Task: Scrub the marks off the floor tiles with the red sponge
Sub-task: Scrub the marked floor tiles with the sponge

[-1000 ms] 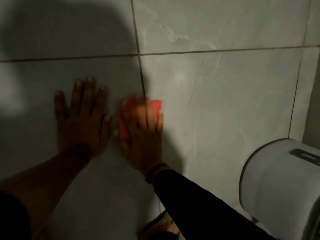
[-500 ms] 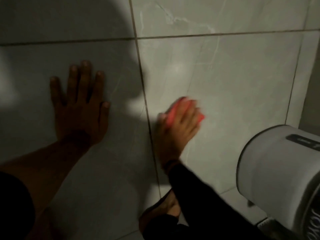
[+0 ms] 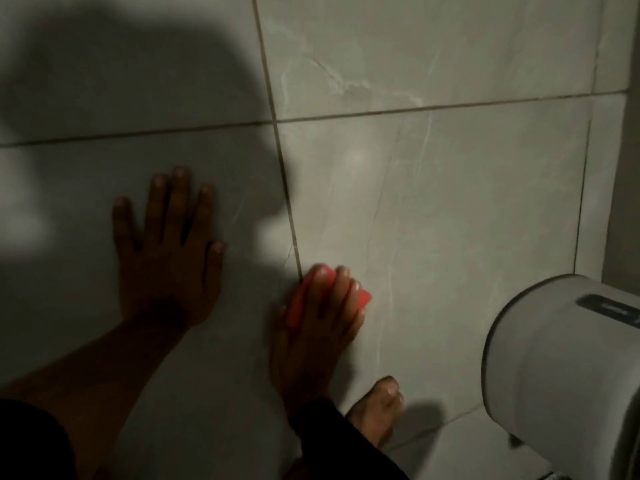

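My right hand (image 3: 318,327) presses the red sponge (image 3: 298,303) flat against the grey marbled floor tile (image 3: 450,220), just right of a dark grout line (image 3: 289,216). Most of the sponge is hidden under my fingers; red edges show at its left and right. My left hand (image 3: 169,254) lies flat on the neighbouring tile to the left, fingers spread, holding nothing. No distinct marks can be made out on the tiles in the dim light.
A white cylindrical appliance (image 3: 568,375) lies on the floor at the right edge. My bare foot (image 3: 377,410) rests just below the right hand. A large shadow (image 3: 121,81) covers the upper left tiles. A wall base (image 3: 627,202) runs along the far right.
My right hand slid the sponge from the grout line out to the right, then back toward me and the grout line. The left hand stayed planted. My foot has come into view.
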A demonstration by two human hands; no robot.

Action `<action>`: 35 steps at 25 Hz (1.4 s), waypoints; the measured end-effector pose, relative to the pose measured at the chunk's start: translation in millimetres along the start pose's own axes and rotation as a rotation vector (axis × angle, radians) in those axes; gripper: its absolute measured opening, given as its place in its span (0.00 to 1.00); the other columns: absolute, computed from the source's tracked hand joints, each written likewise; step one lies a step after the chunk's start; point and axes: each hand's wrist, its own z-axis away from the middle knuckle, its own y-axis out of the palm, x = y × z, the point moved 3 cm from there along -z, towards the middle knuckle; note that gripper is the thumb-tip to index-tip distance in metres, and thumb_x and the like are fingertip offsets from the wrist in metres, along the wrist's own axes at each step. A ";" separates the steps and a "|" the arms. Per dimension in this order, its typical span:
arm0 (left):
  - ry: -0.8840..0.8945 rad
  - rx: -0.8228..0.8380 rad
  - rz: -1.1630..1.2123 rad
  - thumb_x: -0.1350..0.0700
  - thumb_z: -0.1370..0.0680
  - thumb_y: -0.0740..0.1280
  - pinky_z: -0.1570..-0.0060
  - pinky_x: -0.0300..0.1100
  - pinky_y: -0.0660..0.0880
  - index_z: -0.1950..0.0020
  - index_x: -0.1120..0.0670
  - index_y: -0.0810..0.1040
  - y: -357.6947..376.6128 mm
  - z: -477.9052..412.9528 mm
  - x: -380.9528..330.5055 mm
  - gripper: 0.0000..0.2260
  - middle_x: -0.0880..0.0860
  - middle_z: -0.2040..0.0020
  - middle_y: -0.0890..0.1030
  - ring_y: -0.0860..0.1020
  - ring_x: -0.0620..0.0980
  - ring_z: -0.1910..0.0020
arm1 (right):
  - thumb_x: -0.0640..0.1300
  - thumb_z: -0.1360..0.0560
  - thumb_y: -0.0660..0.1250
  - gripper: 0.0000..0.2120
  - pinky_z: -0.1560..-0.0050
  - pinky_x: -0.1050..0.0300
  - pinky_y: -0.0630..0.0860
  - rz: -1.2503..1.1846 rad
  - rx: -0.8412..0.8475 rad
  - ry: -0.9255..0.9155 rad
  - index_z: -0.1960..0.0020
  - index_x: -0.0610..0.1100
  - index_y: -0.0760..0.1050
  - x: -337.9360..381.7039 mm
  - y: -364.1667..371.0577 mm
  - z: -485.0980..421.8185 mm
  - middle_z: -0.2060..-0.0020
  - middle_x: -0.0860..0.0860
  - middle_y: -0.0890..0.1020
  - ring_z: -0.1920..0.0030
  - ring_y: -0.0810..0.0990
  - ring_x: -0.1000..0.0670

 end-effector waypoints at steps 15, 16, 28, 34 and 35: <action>-0.001 0.006 -0.001 0.44 0.16 0.52 0.16 0.66 0.39 0.10 0.50 0.54 5.3 2.5 3.5 0.33 0.56 0.10 0.50 0.50 0.61 0.11 | 0.57 0.16 0.58 0.34 0.16 0.31 0.56 -0.126 -0.312 0.574 0.13 0.47 0.57 -142.3 -32.5 -123.5 0.13 0.42 0.60 0.13 0.58 0.37; 0.002 0.005 -0.001 0.44 0.16 0.52 0.17 0.66 0.39 0.10 0.50 0.54 4.8 3.3 2.8 0.33 0.56 0.10 0.50 0.50 0.61 0.11 | 0.57 0.16 0.59 0.34 0.17 0.30 0.58 -0.108 -0.317 0.540 0.14 0.46 0.59 -107.6 -16.8 -103.2 0.14 0.41 0.63 0.14 0.60 0.35; 0.010 0.029 -0.010 0.44 0.15 0.51 0.17 0.69 0.43 0.10 0.50 0.53 1.4 3.7 3.3 0.32 0.58 0.10 0.51 0.51 0.62 0.11 | 0.59 0.17 0.53 0.36 0.14 0.32 0.50 -0.077 -0.151 0.415 0.13 0.43 0.56 -133.4 -56.6 -152.8 0.13 0.40 0.57 0.12 0.53 0.36; 0.082 -0.016 -0.079 0.42 0.15 0.49 0.16 0.64 0.38 0.10 0.47 0.49 -19.5 1.1 6.1 0.33 0.53 0.09 0.45 0.44 0.55 0.10 | 0.54 0.17 0.62 0.30 0.16 0.29 0.56 -0.093 -0.331 -0.291 0.18 0.42 0.69 25.7 -42.3 -168.3 0.18 0.38 0.69 0.15 0.62 0.34; 0.062 -0.006 -0.076 0.41 0.15 0.49 0.16 0.65 0.39 0.10 0.47 0.48 -15.9 2.4 9.9 0.33 0.53 0.09 0.45 0.45 0.55 0.10 | 0.53 0.16 0.63 0.28 0.16 0.29 0.54 -0.119 -0.242 -0.435 0.18 0.45 0.70 36.1 -29.0 -121.5 0.18 0.40 0.70 0.14 0.60 0.37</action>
